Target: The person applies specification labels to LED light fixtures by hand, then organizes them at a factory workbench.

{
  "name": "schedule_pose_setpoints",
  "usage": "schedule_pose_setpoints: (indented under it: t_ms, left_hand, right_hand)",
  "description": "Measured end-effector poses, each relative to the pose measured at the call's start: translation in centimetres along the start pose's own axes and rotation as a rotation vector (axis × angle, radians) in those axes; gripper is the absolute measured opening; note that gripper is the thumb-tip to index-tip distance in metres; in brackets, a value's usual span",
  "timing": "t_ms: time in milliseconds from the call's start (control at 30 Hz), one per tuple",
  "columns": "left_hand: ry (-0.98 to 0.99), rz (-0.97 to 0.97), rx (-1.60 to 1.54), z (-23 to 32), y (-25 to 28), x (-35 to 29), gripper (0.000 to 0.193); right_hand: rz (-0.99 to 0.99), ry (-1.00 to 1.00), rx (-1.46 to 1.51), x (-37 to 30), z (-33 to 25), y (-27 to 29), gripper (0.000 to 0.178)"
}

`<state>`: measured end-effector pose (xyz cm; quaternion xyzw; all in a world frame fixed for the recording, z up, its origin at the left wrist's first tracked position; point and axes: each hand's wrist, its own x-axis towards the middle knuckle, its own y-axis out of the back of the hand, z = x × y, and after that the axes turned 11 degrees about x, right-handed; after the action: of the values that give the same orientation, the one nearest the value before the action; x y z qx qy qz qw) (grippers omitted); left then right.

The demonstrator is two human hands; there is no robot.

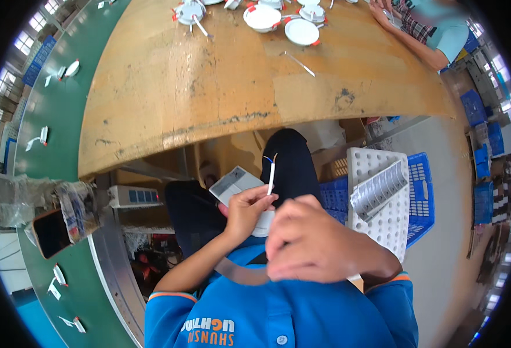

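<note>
White cable [271, 178] sits pinched in left hand [245, 213], right hand [313, 240] curled.

White cable [271, 177], nearly upright in the left hand [246, 210], blue and brown wires splayed at its top. Blurred grey strip [241, 274], curved, by the right hand [310, 242].

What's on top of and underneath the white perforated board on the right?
A curved silver sheet of repeated panels lies on the white perforated board. A blue plastic crate shows past the board's edges. Whatever lies beneath the board's middle is covered.
</note>
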<state>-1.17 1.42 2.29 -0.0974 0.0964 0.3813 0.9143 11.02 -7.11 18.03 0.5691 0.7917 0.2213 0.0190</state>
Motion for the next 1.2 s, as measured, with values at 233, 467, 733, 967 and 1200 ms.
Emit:
schedule_pose_setpoints:
  t_ms: [233, 467, 733, 967, 1200]
  left_hand:
    - [-0.002, -0.163, 0.000, -0.3, -2.7, -0.9, 0.021]
    - [0.155, -0.229, -0.007, -3.0, -2.9, -0.4, 0.017]
    - [0.152, -0.227, -0.101, -2.7, -3.3, 0.8, 0.012]
    - [0.236, -0.232, -0.110, -2.0, -3.1, 1.9, 0.013]
    - [0.269, -0.232, -0.151, -1.6, -3.1, 2.3, 0.017]
  right_hand:
    - [0.403, -0.478, 0.599, -2.1, 6.7, -1.0, 0.009]
    - [0.720, -0.634, 0.765, -5.5, 9.8, -1.4, 0.013]
    - [0.856, -0.633, 0.940, -6.6, 13.0, -0.9, 0.012]
    - [0.901, -0.653, 1.012, -6.6, 14.6, -0.2, 0.011]
    - [0.890, -0.677, 1.045, -6.7, 15.5, -0.1, 0.013]
